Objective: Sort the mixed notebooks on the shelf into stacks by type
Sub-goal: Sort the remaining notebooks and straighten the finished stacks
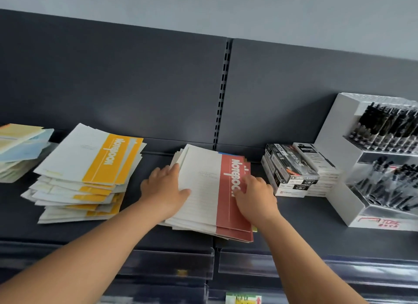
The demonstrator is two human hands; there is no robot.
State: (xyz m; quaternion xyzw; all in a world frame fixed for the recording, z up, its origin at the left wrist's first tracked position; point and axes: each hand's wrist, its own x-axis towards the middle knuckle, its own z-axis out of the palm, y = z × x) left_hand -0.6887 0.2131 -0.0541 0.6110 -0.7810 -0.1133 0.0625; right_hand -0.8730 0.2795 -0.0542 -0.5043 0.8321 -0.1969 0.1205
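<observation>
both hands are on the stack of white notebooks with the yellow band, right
No. In the head view the left hand and right hand are on the stack of white notebooks with the red band; the yellow-banded stack lies untouched beside it.

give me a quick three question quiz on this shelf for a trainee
1. True or false: the left hand and right hand both touch the red-banded notebook stack.
2. What sits just right of that stack? A pen boxes; B scissors; C glue sticks.
3. Fill in: the yellow-banded notebook stack lies to the ___ of the red one.
Key: 1 true; 2 A; 3 left.
</observation>
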